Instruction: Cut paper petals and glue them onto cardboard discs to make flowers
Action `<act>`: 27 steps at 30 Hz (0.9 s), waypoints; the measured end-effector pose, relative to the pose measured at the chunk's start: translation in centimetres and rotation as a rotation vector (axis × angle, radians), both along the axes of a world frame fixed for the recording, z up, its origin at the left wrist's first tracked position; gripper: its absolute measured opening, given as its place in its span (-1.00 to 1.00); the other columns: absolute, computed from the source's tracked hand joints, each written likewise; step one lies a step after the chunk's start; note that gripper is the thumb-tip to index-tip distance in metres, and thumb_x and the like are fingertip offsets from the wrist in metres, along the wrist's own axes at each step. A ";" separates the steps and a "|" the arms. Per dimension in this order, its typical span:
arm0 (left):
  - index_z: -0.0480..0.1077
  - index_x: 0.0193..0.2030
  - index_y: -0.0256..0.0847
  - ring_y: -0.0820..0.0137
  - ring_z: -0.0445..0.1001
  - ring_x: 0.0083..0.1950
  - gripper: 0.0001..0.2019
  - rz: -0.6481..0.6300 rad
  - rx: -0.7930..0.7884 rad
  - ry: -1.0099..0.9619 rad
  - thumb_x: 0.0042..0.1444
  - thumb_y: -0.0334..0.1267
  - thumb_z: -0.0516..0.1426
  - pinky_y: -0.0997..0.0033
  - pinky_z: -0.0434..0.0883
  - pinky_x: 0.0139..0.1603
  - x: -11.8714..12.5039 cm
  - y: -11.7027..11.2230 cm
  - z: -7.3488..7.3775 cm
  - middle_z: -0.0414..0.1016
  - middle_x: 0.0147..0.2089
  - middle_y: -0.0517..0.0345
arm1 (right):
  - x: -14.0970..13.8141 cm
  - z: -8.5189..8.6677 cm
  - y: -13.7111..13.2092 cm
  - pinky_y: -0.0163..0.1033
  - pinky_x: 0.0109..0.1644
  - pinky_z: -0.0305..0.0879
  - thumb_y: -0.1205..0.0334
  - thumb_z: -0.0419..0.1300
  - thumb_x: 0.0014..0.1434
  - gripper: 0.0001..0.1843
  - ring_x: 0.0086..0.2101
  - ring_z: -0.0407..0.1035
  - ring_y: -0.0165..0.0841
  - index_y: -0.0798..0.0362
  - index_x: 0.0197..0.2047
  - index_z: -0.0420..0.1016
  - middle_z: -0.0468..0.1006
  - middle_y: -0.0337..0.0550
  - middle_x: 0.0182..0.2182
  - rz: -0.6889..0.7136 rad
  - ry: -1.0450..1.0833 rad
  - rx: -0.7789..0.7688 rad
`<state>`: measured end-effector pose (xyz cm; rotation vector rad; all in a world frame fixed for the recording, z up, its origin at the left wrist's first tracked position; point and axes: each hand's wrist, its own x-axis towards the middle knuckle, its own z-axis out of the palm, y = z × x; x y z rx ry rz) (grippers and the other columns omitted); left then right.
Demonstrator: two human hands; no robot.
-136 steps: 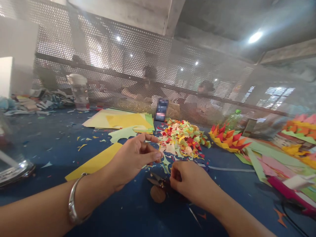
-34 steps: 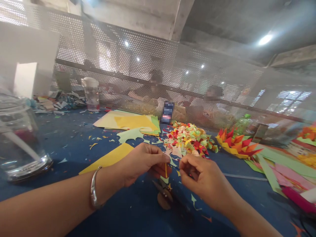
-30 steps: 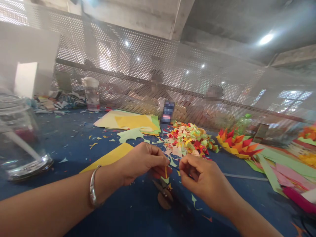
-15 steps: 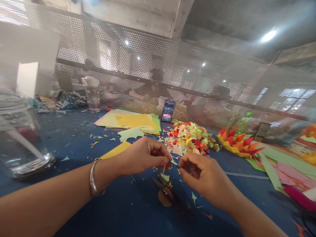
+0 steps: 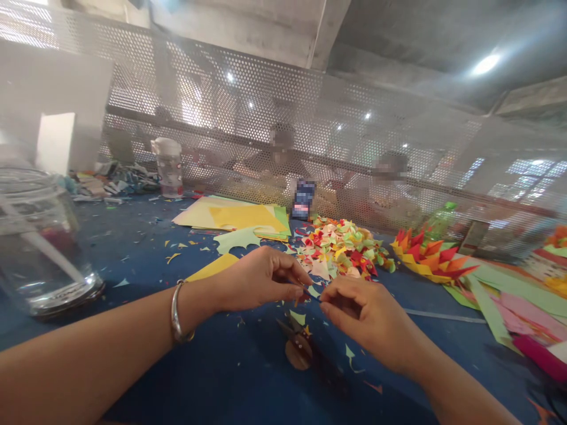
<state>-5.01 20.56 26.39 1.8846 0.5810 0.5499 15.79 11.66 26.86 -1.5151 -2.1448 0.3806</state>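
Observation:
My left hand, with a silver bangle at its wrist, is closed in a pinch above the table. Facing it, my right hand pinches too. A thin dark stick-like piece spans the small gap between the fingertips; its exact kind is too small to tell. Under the left fingertips shows a small orange bit, partly hidden. Below the hands lie small dark scissors over a round brown disc. Just beyond the hands is a heap of cut paper pieces in red, yellow, green and pink.
A clear jar stands at left, a lidded cup behind. Stacked paper sheets and a phone are at the back, before a perforated screen. At right are a folded-paper flower, a green bottle and paper strips.
Both hands stay close together, with only a slight shift of the fingers. The orange bit under my left fingertips shows less than before. The view has moved slightly.

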 end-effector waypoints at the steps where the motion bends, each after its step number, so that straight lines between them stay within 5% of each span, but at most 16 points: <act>1: 0.51 -0.09 -0.23 0.34 0.60 -0.16 -0.74 -0.003 -0.005 0.014 0.06 -0.26 0.24 0.39 0.45 -0.16 0.0 0.0 0.1 0.65 -0.20 0.03 | -0.1 0.0 0.0 -0.30 -0.42 0.15 0.32 0.13 0.21 -0.86 -0.47 0.24 -0.41 0.03 -0.39 0.43 0.40 -0.28 -0.48 0.004 -0.008 0.007; 8: 0.46 0.05 -0.23 0.32 0.59 -0.20 -0.62 -0.057 -0.023 0.035 0.07 -0.24 0.24 0.39 0.43 -0.20 -0.3 0.1 0.4 0.66 -0.18 -0.02 | -0.4 0.1 0.0 -0.32 -0.44 0.13 0.39 0.14 0.18 -0.85 -0.50 0.21 -0.43 0.04 -0.42 0.44 0.38 -0.29 -0.50 0.017 -0.015 0.019; 27: 0.54 -0.14 -0.21 0.38 0.58 -0.33 -0.74 0.029 -0.173 -0.018 0.00 -0.25 0.29 0.39 0.45 -0.22 0.0 0.1 -0.3 0.65 -0.35 0.12 | -0.2 -0.2 0.2 -0.29 -0.41 0.15 0.37 0.18 0.16 -0.89 -0.48 0.23 -0.41 0.03 -0.39 0.46 0.38 -0.28 -0.49 0.024 -0.059 0.059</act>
